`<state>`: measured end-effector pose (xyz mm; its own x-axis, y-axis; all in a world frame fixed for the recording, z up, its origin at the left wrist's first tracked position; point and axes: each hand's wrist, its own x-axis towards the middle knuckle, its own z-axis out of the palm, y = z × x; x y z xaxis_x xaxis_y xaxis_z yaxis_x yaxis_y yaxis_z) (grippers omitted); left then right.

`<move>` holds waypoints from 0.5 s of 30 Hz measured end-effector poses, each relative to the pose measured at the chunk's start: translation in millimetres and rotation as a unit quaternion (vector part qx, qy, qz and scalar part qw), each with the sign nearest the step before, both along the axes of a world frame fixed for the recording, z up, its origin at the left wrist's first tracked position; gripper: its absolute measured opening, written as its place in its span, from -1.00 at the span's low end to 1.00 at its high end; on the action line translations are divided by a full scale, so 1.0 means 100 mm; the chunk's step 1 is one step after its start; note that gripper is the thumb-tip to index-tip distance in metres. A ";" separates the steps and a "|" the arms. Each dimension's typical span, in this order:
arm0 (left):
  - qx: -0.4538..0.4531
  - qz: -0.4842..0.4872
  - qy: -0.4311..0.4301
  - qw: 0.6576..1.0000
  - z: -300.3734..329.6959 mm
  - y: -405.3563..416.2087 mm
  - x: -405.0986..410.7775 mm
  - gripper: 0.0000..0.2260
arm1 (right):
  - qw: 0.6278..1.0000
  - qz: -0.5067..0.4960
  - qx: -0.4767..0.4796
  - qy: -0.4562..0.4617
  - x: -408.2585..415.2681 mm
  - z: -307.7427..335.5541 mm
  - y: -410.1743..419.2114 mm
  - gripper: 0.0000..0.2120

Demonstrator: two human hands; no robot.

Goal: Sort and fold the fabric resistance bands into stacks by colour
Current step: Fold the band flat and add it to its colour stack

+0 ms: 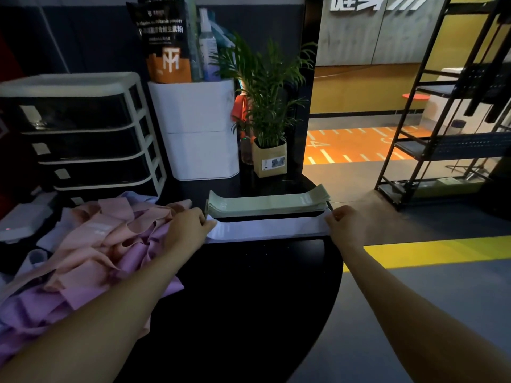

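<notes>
Legible writing: the black-and-orange pouch (pixel 166 40) at upper centre carries a large "TM" monogram and a partly readable line ending "multivitamin powder"; the Chinese lines below it are too blurred to read. The topmost green band bears "30" near its left end. White wall lettering (pixel 378 2) at the top right is cropped and unreadable. The round black surface (pixel 249 299) has its curved edge running down the right of centre, and its near central part lies bare; beyond the edge is grey floor with a yellow stripe (pixel 437 251). A black shelving rack (pixel 442 128) stands at right, well apart from the surface. At the back stand a drawer unit (pixel 83 134), a white bin (pixel 199 128) and a potted plant (pixel 265 111). The green stack (pixel 268 204) lies flat and squared at centre. Just in front of it, a pale lilac band (pixel 265 229) is stretched flat between both hands: the left hand (pixel 188 230) pinches its left end, the right hand (pixel 345 226) grips its right end with curled fingers. An unsorted heap of pink and purple bands (pixel 91 258) fills the lower left, partly under the left forearm.
</notes>
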<state>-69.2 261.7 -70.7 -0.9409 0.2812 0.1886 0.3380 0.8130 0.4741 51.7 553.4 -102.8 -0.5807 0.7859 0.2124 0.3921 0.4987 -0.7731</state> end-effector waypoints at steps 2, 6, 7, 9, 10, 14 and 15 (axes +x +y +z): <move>0.010 -0.011 0.004 1.000 0.00 0.00 0.02 -0.69 | 1.000 -0.004 0.020 -0.007 0.00 -0.01 -0.02 -0.84; -0.022 -0.004 0.019 1.000 0.01 0.02 0.11 -0.73 | 0.996 -0.028 0.079 -0.011 0.04 0.11 -0.16 -0.74; -0.025 -0.005 0.012 1.000 0.01 0.03 0.15 -0.71 | 0.994 -0.020 0.107 -0.017 0.04 0.15 -0.22 -0.73; -0.021 -0.012 0.010 1.000 0.00 0.03 0.21 -0.69 | 0.988 0.034 0.148 -0.025 0.04 0.20 -0.38 -0.72; -0.021 -0.022 0.019 0.999 -0.02 0.03 0.24 -0.68 | 0.984 0.075 0.159 -0.028 0.04 0.21 -0.47 -0.72; -0.048 -0.077 0.071 0.993 -0.12 0.01 0.32 -0.62 | 0.954 0.224 0.188 -0.068 0.05 0.12 -0.72 -0.67; -0.061 -0.085 0.076 0.992 -0.15 0.01 0.34 -0.62 | 0.946 0.246 0.195 -0.083 0.06 0.09 -0.75 -0.65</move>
